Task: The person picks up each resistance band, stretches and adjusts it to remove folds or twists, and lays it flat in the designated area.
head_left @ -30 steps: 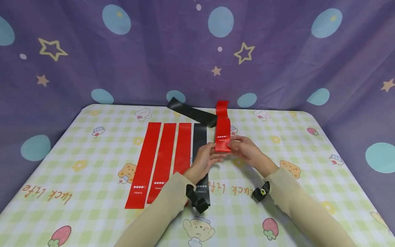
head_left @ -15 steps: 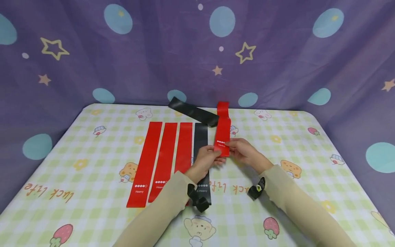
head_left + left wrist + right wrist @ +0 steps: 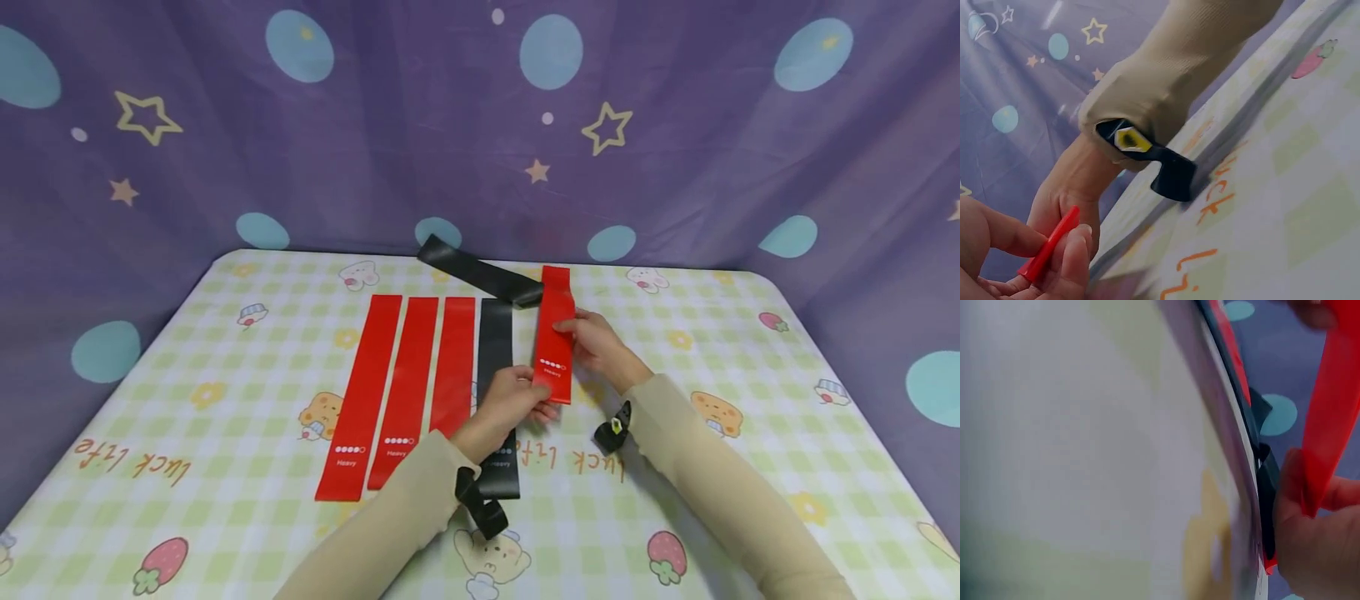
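Note:
Both hands hold a red resistance band marked "Heavy", over the table right of the laid-out row. My left hand pinches its near end between thumb and fingers, and in the left wrist view the band's red edge shows there. My right hand grips the right edge about halfway along. Thumb and fingers of that hand meet on the band in the right wrist view. Beneath the left forearm lies a flat black band, partly covered. Left of it are three red bands side by side, the third partly hidden.
Toward the back edge, a loose black band lies slantwise, its right end against the held red band. A checked cloth with printed cartoons covers the table. Behind it hangs a purple curtain.
My right hand has shifted from the red band's near end up its right edge. My left hand has drawn that end toward me, and the band looks straighter.

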Tool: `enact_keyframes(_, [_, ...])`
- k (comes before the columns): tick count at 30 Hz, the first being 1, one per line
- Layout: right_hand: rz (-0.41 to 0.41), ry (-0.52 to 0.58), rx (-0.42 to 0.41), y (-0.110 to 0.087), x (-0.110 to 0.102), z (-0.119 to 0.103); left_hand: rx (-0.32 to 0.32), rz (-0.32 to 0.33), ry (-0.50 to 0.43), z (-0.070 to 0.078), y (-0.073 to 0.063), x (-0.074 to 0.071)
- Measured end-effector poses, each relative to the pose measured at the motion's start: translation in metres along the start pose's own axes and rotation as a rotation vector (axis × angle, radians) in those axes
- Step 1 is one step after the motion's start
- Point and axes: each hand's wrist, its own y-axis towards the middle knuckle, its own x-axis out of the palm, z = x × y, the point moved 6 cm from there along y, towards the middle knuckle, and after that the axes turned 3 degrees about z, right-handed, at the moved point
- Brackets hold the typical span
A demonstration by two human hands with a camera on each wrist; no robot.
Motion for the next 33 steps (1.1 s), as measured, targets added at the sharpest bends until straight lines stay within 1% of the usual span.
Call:
enact_keyframes(5, [0.057, -0.064, -0.034, 0.009, -0.006, -0.005, -0.003, -0.014, 0.03, -0.005, -0.007, -0.002])
enact_keyframes(8, [0.065, -0.038, -0.049, 0.015, -0.008, -0.008, -0.008, -0.022, 0.038, -0.006, -0.012, -0.002])
enact_keyframes(13, [0.064, 0.017, -0.069, 0.021, -0.011, -0.013, -0.023, -0.06, 0.058, -0.009, -0.022, -0.002])
enact_keyframes(18, [0.069, 0.029, -0.066, 0.023, -0.015, -0.016, -0.021, -0.093, 0.065, -0.013, -0.032, 0.001])
enact_keyframes(23, [0.104, -0.007, -0.04, 0.026, -0.021, -0.017, -0.02, -0.121, 0.092, -0.017, -0.043, 0.004])
enact_keyframes(29, [0.118, -0.036, -0.061, 0.028, -0.025, -0.019, -0.003, -0.14, 0.111, -0.017, -0.054, 0.006])
enact_keyframes(33, [0.128, -0.08, -0.056, 0.028, -0.025, -0.02, -0.017, -0.154, 0.128, -0.023, -0.06, 0.007])
